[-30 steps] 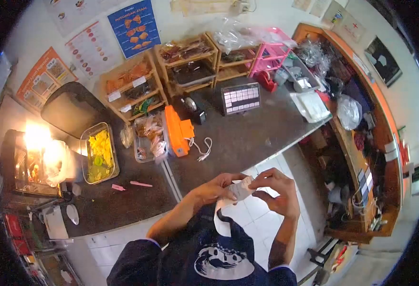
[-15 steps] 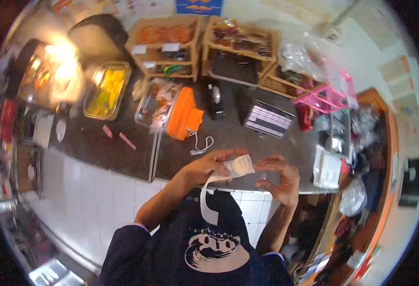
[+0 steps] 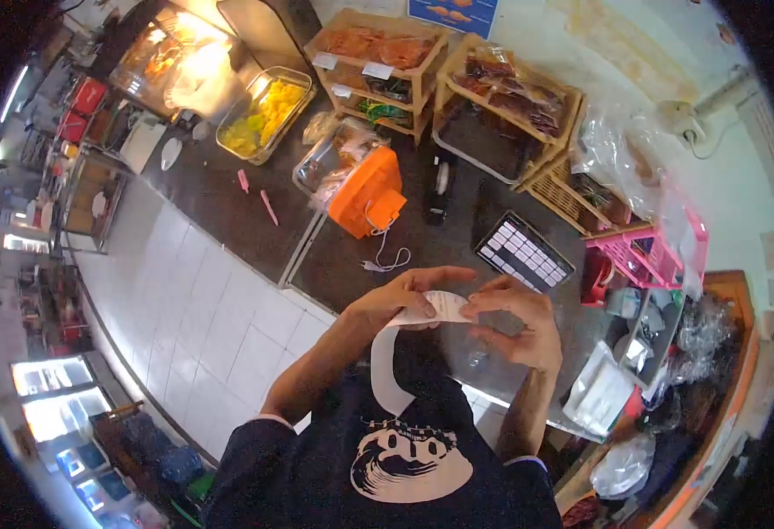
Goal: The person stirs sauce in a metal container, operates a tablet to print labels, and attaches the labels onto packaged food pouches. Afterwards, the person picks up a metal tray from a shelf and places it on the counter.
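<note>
A curling strip of printed white paper (image 3: 390,375), like a receipt, is stretched between my hands above the counter's front edge. My left hand (image 3: 391,304) is closed on it, thumb on top, and its long tail hangs down over my dark shirt. At the strip's right end, the fingertips of my right hand (image 3: 524,326) pinch the edge, while the thumb sits slightly lower. Beyond my hands lies a black device with rows of white keys (image 3: 525,251). An orange appliance (image 3: 365,196) with a white cord stands left of it.
The dark counter (image 3: 228,196) carries a tray of yellow food (image 3: 268,116), two wooden racks (image 3: 422,123) of packaged goods and a pink basket (image 3: 660,256). Two pink items (image 3: 269,207) lie at the left. Plastic bags (image 3: 621,150) bulge at the back right.
My right fingers have closed in on the paper's right end, which they were apart from before. The view has turned, showing more floor at left.
</note>
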Demonstrator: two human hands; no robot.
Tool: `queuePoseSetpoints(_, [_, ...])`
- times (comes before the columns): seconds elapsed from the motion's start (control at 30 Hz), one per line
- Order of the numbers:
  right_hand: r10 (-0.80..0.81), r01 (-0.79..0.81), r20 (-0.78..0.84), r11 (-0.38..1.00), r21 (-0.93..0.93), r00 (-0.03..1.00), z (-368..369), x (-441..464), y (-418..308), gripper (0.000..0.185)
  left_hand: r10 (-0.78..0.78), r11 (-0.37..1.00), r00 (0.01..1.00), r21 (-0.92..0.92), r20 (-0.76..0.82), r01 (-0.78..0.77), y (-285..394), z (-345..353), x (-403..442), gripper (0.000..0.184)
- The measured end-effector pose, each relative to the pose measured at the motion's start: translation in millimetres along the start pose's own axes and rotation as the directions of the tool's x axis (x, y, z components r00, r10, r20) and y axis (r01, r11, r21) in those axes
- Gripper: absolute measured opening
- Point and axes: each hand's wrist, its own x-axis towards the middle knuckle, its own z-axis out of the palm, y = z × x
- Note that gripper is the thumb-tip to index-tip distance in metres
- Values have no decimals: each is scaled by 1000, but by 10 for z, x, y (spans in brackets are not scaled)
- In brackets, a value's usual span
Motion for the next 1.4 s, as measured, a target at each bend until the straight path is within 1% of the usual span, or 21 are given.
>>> queuePoseSetpoints(0.13, [-11, 9, 29, 999, 42, 1000, -85, -27, 124, 29, 14, 1000, 995, 20, -94, -12, -136, -58, 59, 97])
queuePoseSetpoints(0.2, [22, -25, 30, 997, 72, 999, -95, -29, 159, 29, 63, 988, 994, 145, -84, -50, -72, 64, 60, 85])
queuePoseSetpoints(0.23, [56, -58, 28, 994, 93, 998, -97, -35, 174, 28, 58, 989, 995, 142, -87, -45, -70, 74, 68, 85])
queuePoseSetpoints(0.3, [110, -115, 41, 984, 138, 993, -101, -60, 200, 27, 89, 924, 989, 381, -116, -38, -80, 77, 87, 95])
queuePoseSetpoints(0.43, [170, -184, 81, 962, 201, 982, -105, -76, 208, 25, 103, 896, 990, 441, -97, -50, -97, 63, 92, 96])
queuePoseSetpoints(0.57, [191, -205, 98, 965, 163, 977, -82, -105, 232, 27, 60, 865, 994, 502, -96, -3, -68, 85, 67, 96])
queuePoseSetpoints(0.63, [303, -329, 152, 924, 193, 941, -54, -107, 211, 32, 20, 853, 994, 521, -104, 37, -31, 130, 53, 95])
queuePoseSetpoints(0.7, [305, -330, 141, 920, 213, 942, -3, -115, 223, 33, 79, 818, 995, 574, -55, -33, -1, 160, 38, 92])
queuePoseSetpoints(0.87, [369, -388, 124, 893, 227, 921, 55, -90, 185, 33, 12, 795, 998, 606, -58, 26, 15, 35, -32, 90])
queuePoseSetpoints(0.93, [339, -358, 132, 919, 166, 931, 55, -65, 152, 32, 12, 792, 999, 610, -50, 21, 46, 43, -55, 90])
queuePoseSetpoints(1.0, [300, -314, 110, 936, 161, 948, 60, -52, 131, 33, 57, 838, 997, 545, -59, -16, 86, 90, -88, 86])
queuePoseSetpoints(1.07, [255, -267, 90, 951, 156, 963, 85, -33, 110, 33, 92, 826, 991, 563, -100, -20, 96, 73, -121, 83])
queuePoseSetpoints(1.13, [159, -157, -35, 987, 43, 987, 151, -25, 72, 35, 127, 813, 982, 581, -139, -23, 69, 33, -140, 81])
queuePoseSetpoints(1.17, [159, -158, -34, 987, 38, 987, 167, -22, 40, 35, 253, 808, 950, 580, -183, -103, 22, -21, -140, 73])
queuePoseSetpoints(1.2, [242, -242, -74, 970, 5, 968, 177, -15, 4, 34, 373, 791, 900, 584, -224, -182, 0, -47, -138, 66])
queuePoseSetpoints(1.23, [320, -325, -118, 945, -25, 940, 190, -11, -28, 33, 375, 790, 901, 584, -218, -187, 27, -9, -154, 66])
queuePoseSetpoints(1.27, [318, -324, -121, 946, -30, 940, 216, -8, -54, 33, 645, 310, 744, 950, -173, -48, 78, 58, -184, 55])
queuePoseSetpoints(1.3, [372, -381, -203, 924, -6, 906, 246, -1, -78, 33, 809, -236, 586, 941, 52, 242, 107, 96, -203, 44])
queuePoseSetpoints(1.33, [423, -435, -282, 900, 24, 861, 271, 2, -96, 33, 830, -203, 551, 968, 91, 145, 64, 117, -235, 21])
queuePoseSetpoints(1.37, [421, -434, -282, 901, 19, 862, 297, -7, -91, 33, 832, -202, 547, 969, 93, 143, 29, 218, -265, 21])
queuePoseSetpoints(1.4, [395, -420, -319, 907, -10, 861, 333, -25, -67, 34, 726, 102, 669, 987, -157, 121, -11, 359, -298, 19])
